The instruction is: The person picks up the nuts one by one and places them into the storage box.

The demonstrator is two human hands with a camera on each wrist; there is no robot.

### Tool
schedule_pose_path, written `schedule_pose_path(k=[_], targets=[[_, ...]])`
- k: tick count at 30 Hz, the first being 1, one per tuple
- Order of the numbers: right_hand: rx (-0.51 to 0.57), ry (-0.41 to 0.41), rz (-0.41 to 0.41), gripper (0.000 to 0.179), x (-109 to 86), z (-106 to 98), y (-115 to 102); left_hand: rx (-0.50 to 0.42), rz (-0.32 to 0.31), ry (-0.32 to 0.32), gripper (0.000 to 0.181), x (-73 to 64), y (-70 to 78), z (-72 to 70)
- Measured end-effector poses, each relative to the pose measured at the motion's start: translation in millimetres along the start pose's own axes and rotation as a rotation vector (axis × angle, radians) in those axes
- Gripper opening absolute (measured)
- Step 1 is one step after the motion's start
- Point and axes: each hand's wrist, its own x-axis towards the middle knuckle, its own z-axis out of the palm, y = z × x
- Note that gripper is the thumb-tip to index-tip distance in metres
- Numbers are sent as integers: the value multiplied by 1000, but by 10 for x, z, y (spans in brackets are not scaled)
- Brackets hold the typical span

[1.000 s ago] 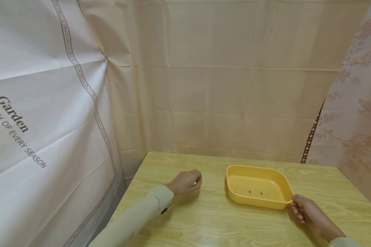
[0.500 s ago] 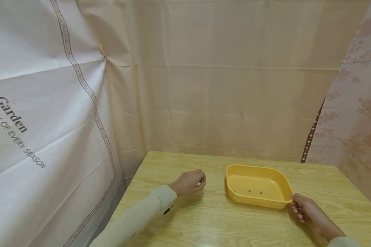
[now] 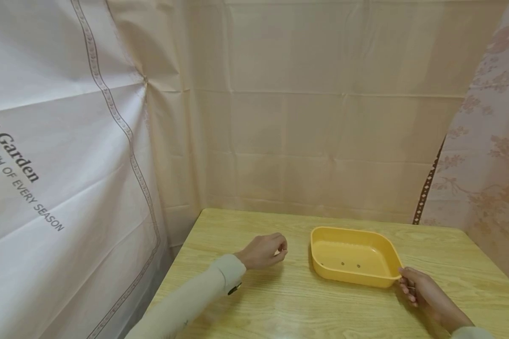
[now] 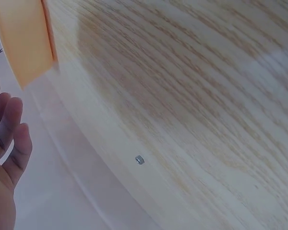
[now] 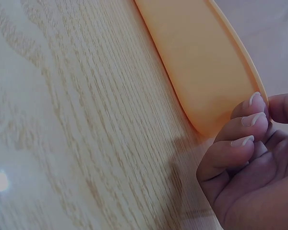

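A yellow plastic basin (image 3: 348,278) stands on the wooden table, with three small metal nuts (image 3: 342,263) on its floor. At its near right corner my right hand (image 3: 426,294) grips the rim between thumb and curled fingers, also seen on the basin's wall (image 5: 197,62) in the right wrist view. My left hand (image 3: 263,252) hovers above the table, left of the basin and apart from it. Its thumb and forefinger curl towards each other; whether anything small is between the tips cannot be seen. In the left wrist view a single nut (image 4: 139,159) lies on the tabletop.
The wood-grain table (image 3: 288,306) runs back to a hanging beige cloth (image 3: 280,141). A white printed cloth (image 3: 68,165) hangs along the left side, and a floral one (image 3: 492,165) along the right.
My left hand has drifted slightly right, nearer the basin. The right hand and the basin have stayed in place.
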Motion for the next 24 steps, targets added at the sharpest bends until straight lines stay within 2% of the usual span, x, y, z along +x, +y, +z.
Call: schedule_pose_path(k=[13,24], targets=[[-3,6,4,36,-9,8,-11,1,-26,-17,9,106,77,-26],[-6,5,-3,36,10,-4,12,-10,14,-9,8,229,155,-22]])
